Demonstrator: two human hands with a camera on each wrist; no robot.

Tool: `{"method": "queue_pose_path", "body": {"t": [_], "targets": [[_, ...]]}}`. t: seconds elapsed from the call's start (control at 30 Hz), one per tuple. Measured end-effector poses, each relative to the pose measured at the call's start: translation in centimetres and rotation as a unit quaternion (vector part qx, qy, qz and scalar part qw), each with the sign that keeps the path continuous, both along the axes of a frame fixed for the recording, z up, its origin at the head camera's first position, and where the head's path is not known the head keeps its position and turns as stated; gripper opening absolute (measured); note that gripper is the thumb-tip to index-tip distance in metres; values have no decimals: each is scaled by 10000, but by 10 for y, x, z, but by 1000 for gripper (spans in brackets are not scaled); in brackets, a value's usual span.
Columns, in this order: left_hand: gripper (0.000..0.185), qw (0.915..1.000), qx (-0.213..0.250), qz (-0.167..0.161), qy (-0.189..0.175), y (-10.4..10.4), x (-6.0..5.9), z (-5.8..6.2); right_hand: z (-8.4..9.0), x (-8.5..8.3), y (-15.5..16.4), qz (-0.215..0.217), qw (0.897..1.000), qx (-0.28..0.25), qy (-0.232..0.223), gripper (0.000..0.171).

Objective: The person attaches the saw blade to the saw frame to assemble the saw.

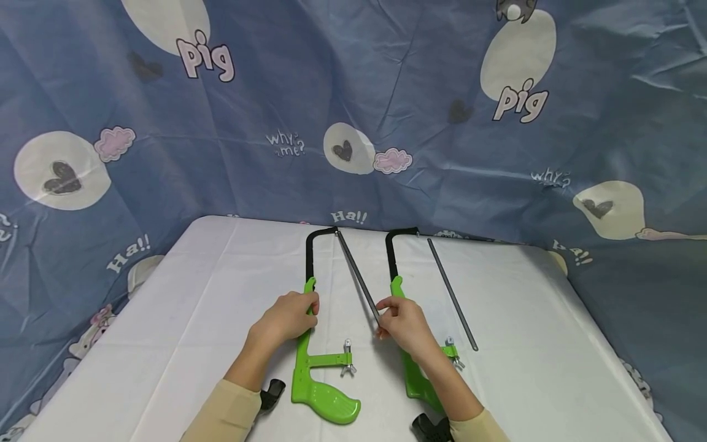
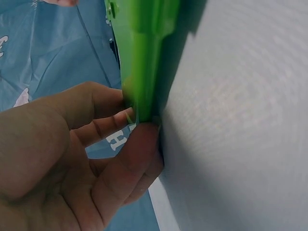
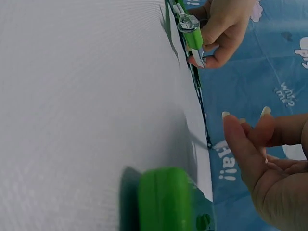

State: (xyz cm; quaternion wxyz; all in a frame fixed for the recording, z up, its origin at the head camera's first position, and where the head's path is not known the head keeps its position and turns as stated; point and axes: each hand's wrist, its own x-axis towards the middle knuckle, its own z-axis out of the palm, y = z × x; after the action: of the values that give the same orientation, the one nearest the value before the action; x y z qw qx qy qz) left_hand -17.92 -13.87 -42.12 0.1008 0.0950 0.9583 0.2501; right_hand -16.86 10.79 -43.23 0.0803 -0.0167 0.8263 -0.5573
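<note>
hacksaws lie side by side on our white table (image 1: 182, 294). our left hand (image 1: 287, 319) curls round the left frame (image 1: 307, 353), gripping its green bar. our right hand (image 1: 405, 325) pinches the near end of its blade (image 1: 356, 273), over the right frame (image 1: 393, 261). a loose blade (image 1: 452, 294) lies farther right.

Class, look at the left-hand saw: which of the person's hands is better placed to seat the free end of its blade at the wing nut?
Probably the right hand: it pinches the blade near the wing nut, while the left hand grips the green frame.
</note>
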Motion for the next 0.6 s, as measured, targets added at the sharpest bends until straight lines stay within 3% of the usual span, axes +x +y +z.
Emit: {"method": "queue_pose_path", "body": {"t": [0.6], "targets": [[11,10000,-38,-1,32,0,-2,-3,0,2,0,157,9998,-81,102,29]]}}
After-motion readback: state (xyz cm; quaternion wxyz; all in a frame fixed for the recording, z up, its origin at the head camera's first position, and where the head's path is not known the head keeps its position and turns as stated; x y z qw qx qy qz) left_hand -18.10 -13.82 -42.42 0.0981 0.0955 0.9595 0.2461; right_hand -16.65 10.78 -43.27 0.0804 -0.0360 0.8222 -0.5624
